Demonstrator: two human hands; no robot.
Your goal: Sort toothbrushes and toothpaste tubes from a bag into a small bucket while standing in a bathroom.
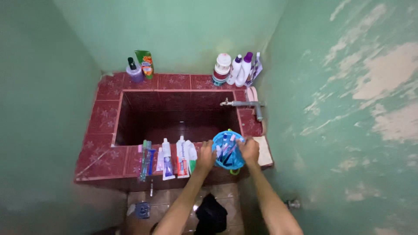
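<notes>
Left hand: I see my grip closed on the left rim of the blue basket.
Right hand: grip closed on the basket's right rim.
Basket: round, blue plastic, sitting on the front ledge of the red tiled basin, holding several toothbrushes standing slanted.
Progress: I judge it partway; a few brushes are in the basket.
Left to do: toothpaste tubes and loose brushes lie on the ledge, just left.

white tubes on red ledge
</notes>
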